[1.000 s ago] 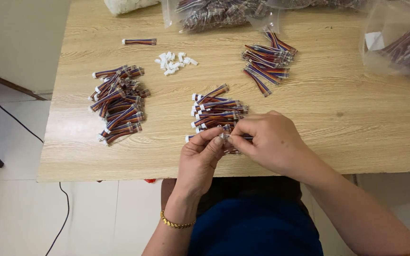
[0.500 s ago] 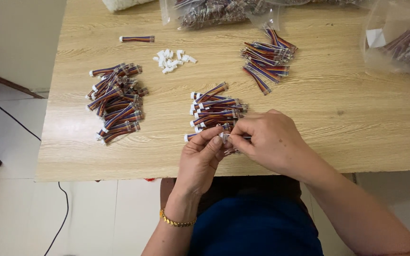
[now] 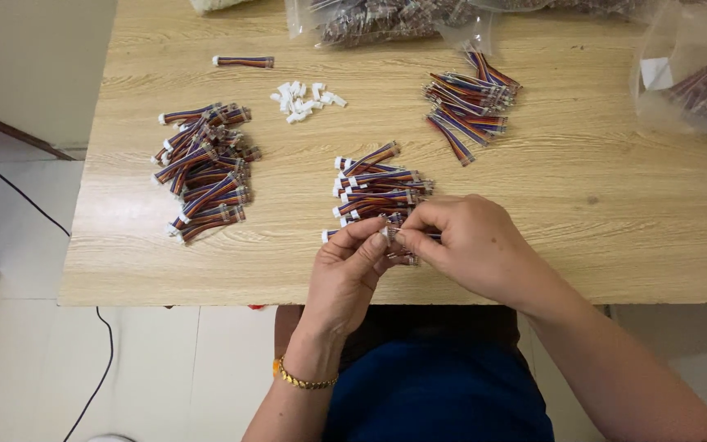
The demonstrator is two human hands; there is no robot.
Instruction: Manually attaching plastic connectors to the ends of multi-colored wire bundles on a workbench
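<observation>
Now both hands pinch one cable [image 3: 392,236] at worktop [image 3: 615,205] edge: left hand [image 3: 345,274] grip under, right hand [image 3: 464,245] grip closed on right end; cable axis left-right, pile [image 3: 378,190] just beyond.

I am sitting at a light wooden table [image 3: 615,205] with visible grain, its near edge running just in front of me. Past its left edge, pale floor tiles [image 3: 18,368] are showing, a thin black cable [image 3: 100,360] is trailing across them, and soft even light is falling.
</observation>
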